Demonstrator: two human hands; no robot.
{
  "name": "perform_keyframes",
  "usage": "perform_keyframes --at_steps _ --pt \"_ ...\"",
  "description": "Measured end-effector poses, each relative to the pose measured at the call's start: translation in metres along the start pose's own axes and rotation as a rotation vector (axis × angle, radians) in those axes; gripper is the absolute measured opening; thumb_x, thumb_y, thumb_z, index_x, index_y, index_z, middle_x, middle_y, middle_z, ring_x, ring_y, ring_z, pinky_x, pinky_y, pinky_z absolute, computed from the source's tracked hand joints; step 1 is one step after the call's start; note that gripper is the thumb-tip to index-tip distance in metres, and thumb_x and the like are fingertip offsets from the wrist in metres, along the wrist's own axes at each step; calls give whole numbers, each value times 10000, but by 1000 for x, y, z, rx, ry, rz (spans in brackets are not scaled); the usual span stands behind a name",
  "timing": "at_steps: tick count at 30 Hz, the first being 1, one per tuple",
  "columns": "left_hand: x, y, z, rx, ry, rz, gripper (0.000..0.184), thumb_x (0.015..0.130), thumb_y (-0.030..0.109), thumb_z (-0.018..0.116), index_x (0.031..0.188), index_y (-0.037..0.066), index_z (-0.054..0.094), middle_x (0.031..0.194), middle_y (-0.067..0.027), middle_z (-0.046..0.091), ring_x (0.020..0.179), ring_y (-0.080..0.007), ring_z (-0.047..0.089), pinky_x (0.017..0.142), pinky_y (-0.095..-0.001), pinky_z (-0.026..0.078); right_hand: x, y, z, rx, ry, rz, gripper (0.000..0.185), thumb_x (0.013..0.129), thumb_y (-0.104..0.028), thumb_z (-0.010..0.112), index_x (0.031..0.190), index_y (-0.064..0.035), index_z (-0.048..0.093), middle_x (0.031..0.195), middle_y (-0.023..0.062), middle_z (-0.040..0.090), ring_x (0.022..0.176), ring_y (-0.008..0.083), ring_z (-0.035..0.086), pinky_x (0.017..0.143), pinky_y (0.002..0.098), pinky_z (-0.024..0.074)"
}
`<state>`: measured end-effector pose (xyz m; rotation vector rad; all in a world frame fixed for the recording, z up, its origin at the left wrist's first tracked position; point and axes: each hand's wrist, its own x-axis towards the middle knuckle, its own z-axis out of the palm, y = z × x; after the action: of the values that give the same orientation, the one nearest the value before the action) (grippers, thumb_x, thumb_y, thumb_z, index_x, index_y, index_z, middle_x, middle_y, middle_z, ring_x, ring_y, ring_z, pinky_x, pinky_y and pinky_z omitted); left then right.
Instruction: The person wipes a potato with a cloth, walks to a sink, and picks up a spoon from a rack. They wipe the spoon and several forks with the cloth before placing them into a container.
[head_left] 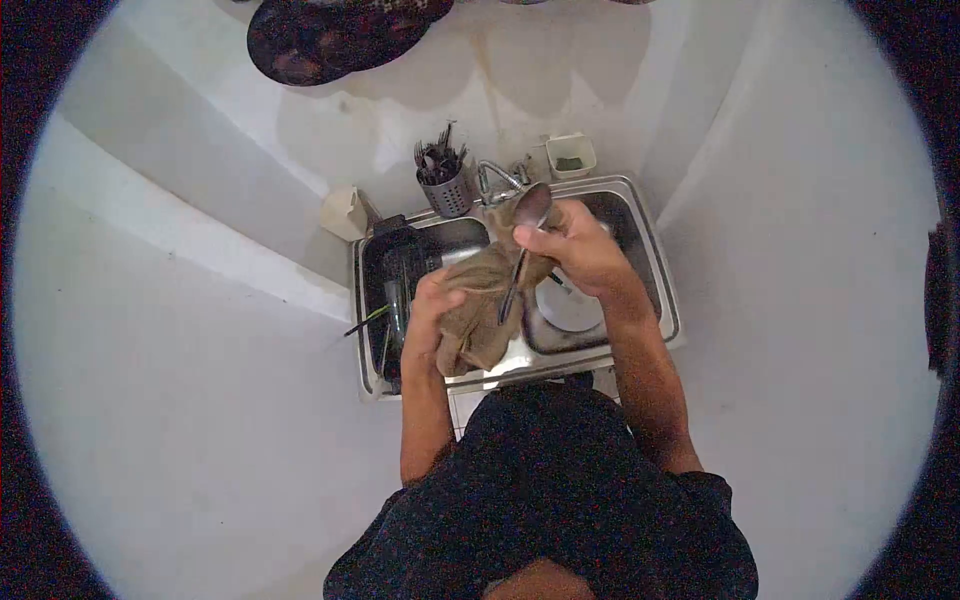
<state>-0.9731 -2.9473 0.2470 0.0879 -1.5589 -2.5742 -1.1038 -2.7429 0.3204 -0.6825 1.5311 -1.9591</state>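
Note:
Above the middle of a double steel sink, my right hand pinches a dark-handled spoon near its bowl. The bowl points up and away from me, and the handle slants down toward the cloth. A brown cloth hangs bunched in my left hand, its fingers closed round the left side. Part of the cloth also reaches up behind the spoon to my right hand. Below my right hand, a white plate lies in the right basin, partly hidden.
A perforated metal holder full of forks and spoons stands behind the sink, beside the faucet. A white container sits at the back right. Dark dishware and a dish rack fill the left basin. Dark pans hang on the wall.

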Motion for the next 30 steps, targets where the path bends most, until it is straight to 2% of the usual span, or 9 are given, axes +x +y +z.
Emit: perform_keyframes --at_steps 2,5,7,10,14,18,21,24,30 --pt "-11 33 39 -419 -40 -42 521 746 164 680 1214 -36 573 1124 -125 648 1023 -186 625 905 -300 481 1 -2 5 -29 -14 -25 298 870 -204 704 1068 7 632 947 42 660 823 110 604 756 283 489" --pt "-5 26 30 -229 -110 42 636 718 145 716 1294 -25 506 1199 -140 606 1110 -210 591 977 -316 449 0 -13 7 -68 13 -7 265 879 -192 691 1052 4 646 940 35 664 824 102 594 752 280 485" --pt "-6 18 45 -49 13 69 680 714 129 770 1305 -14 465 1193 -129 592 1126 -219 573 988 -336 442 1 -9 11 -98 53 -49 248 879 -175 689 1048 3 651 934 32 667 832 97 596 761 278 488" --pt "0 18 61 32 43 152 685 721 123 812 1281 -1 437 1185 -120 576 1100 -214 573 966 -347 451 7 10 29 -129 115 -124 239 876 -156 691 1047 7 654 925 30 672 827 91 601 768 274 494" --pt "3 9 73 321 175 188 585 777 128 789 1233 11 442 1144 -99 584 1039 -202 584 930 -347 462 3 8 36 44 148 -116 229 870 -138 700 1034 17 663 924 38 684 806 96 613 768 271 503" --pt "1 5 81 609 282 325 424 841 149 730 1168 -28 526 1068 -126 647 992 -182 616 897 -325 472 4 11 39 -82 195 -117 203 877 -141 694 998 21 676 921 53 695 803 101 623 753 273 505" --pt "3 0 88 658 386 384 377 860 148 700 1154 -40 556 1041 -146 674 964 -192 642 867 -332 488 5 18 39 -31 238 -139 191 879 -140 691 983 20 682 906 55 698 804 96 621 747 271 502" --pt "3 0 88 675 412 343 376 864 136 685 1168 -42 557 1027 -147 685 954 -201 656 846 -339 499 3 18 44 21 275 -108 185 881 -141 689 978 16 685 891 46 695 798 90 613 736 269 498" --pt "2 8 93 727 345 325 375 860 129 678 1167 -15 518 1022 -177 669 948 -258 662 840 -351 494 6 19 35 -91 309 -129 176 885 -132 682 983 14 683 898 44 688 798 108 616 736 284 502"
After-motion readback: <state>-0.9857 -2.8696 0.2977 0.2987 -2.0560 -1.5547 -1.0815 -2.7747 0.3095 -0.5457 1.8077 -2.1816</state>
